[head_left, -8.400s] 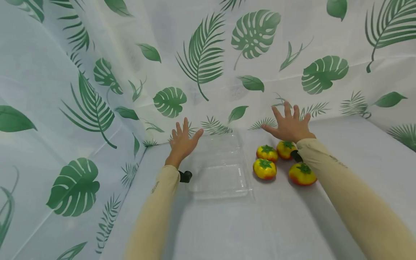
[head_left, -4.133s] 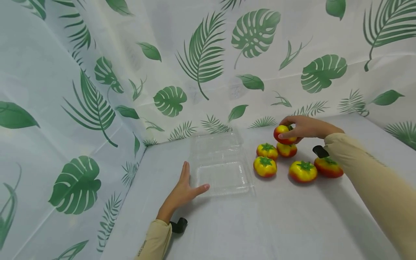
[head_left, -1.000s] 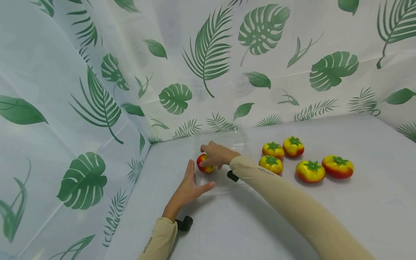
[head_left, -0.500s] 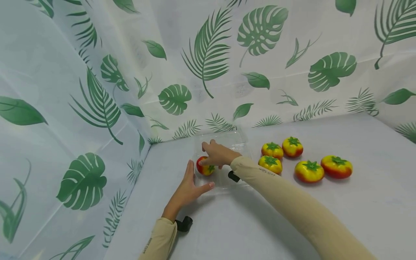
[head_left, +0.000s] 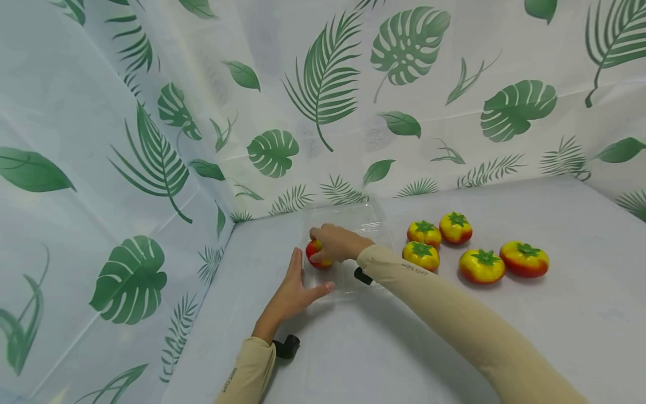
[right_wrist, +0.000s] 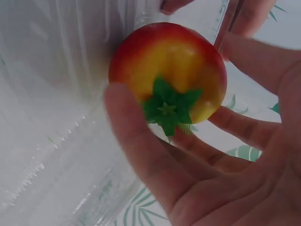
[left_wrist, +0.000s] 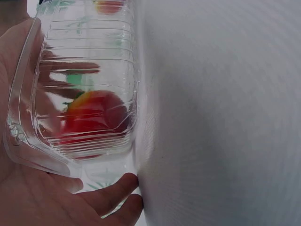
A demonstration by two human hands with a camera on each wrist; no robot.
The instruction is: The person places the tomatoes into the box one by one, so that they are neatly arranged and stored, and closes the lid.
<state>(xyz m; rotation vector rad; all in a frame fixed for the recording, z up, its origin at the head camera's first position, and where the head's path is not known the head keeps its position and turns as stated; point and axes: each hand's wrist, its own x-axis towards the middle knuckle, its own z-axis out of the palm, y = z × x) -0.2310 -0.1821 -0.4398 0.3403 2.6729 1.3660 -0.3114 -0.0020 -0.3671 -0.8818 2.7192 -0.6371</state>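
A clear plastic clamshell container (head_left: 348, 280) lies opened out on the table in the head view. My right hand (head_left: 340, 242) reaches into its near half and holds a red-and-yellow tomato (head_left: 314, 255) at the left end. In the right wrist view, fingers and thumb curve around this tomato (right_wrist: 174, 70), its green star-shaped calyx showing. My left hand (head_left: 290, 297) steadies the container's left end, fingers straight along the side and thumb spread at the front corner. Through the clear wall (left_wrist: 87, 52) in the left wrist view, the held tomato (left_wrist: 96, 115) shows red.
Several more tomatoes sit right of the container: a close group with one in front (head_left: 421, 256) and one behind (head_left: 456, 228), then a pair farther right, including the rightmost tomato (head_left: 525, 259). Leaf-printed white cloth (head_left: 323, 84) walls the back and left sides.
My right hand has carried a tomato from above the group leftward into the container. Earlier both hands were raised with nothing held; my left hand has come down to the container's side.
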